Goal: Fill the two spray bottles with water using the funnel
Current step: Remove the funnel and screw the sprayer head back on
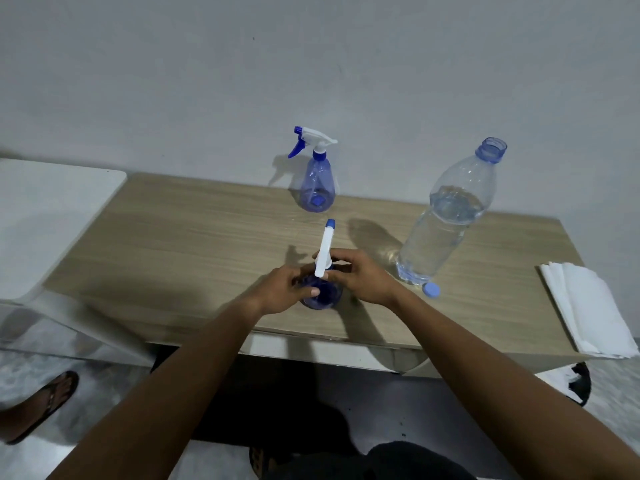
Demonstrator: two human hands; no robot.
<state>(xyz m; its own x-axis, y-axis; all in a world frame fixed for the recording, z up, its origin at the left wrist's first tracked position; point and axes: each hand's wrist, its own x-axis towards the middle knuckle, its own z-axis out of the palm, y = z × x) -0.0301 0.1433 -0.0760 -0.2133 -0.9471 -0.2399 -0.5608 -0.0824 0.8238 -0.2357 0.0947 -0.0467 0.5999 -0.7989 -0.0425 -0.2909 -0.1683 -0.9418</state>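
Near spray bottle [322, 294] stands on the table [173, 244], approx. centre front. Left hand [284, 289] wraps its fingers round the body; right hand [363, 278] pinches the collar just under the white trigger head [325, 247], which points away toward the wall. Can't tell whether the head is going on or coming off, nor whether there's water inside. Risks, as I judge them: twisting w/ a loose hold on the body lets the bottle spin or tip, and any water in it spills on the wood. Right wrist sits near the big water bottle [446, 216], which is uncapped, its cap [431, 290] lying at its foot; one bump & it goes over, prob. soaking the paper towels [588, 306] at the right edge. 2nd spray bottle [317, 181] stands at the back w/ head on, well apart. No funnel in view; pouring w/o it would likely miss the narrow neck.
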